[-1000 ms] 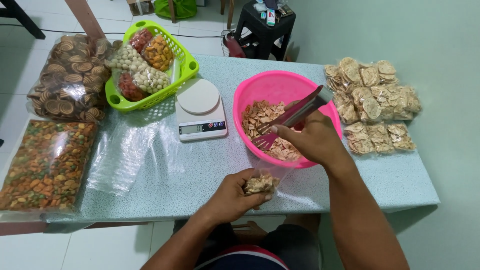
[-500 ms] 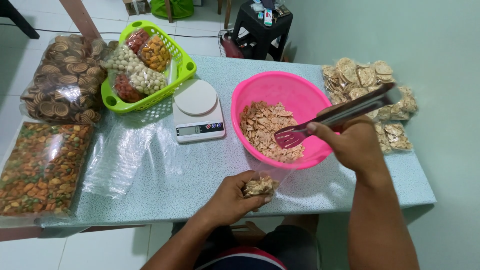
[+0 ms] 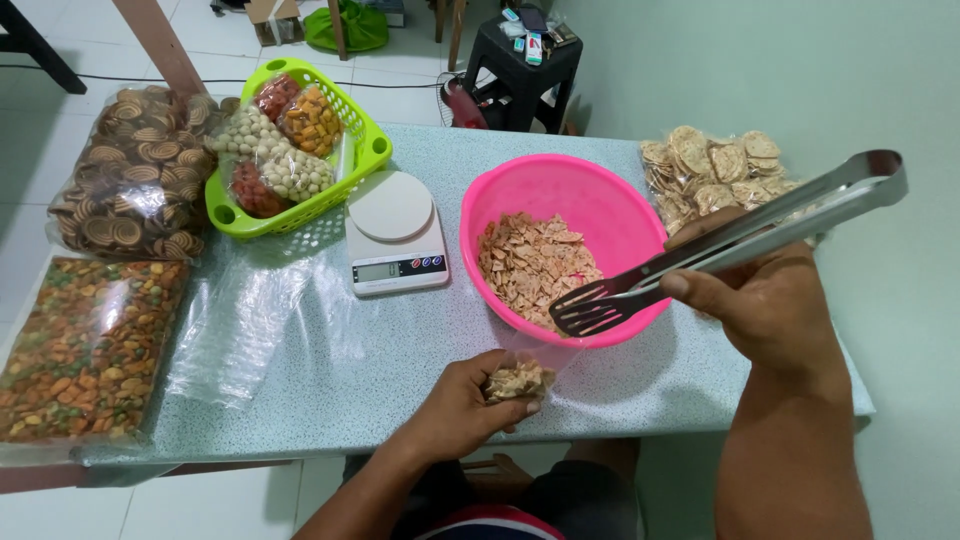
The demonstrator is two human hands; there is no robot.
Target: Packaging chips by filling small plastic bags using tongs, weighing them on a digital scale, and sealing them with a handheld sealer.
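Note:
My right hand [image 3: 765, 300] grips metal tongs [image 3: 720, 246], whose flat slotted tips hang over the near rim of the pink bowl [image 3: 600, 195]. The bowl holds flat brown chips [image 3: 535, 265]. At the table's front edge, my left hand [image 3: 460, 410] is closed around a small clear plastic bag of chips [image 3: 518, 380], just below the bowl.
A white kitchen scale [image 3: 395, 232] stands left of the bowl. Empty clear bags [image 3: 245, 320] lie beside it. A green basket [image 3: 375, 145] of snack packs, a bag of spiral biscuits [image 3: 135, 175] and a bag of mixed snacks [image 3: 85, 345] sit at the left. Packed cracker bags [image 3: 710, 165] are at the far right.
My right hand has lifted the tongs out of the bowl and drawn them right and toward me. My left hand stays on the small bag.

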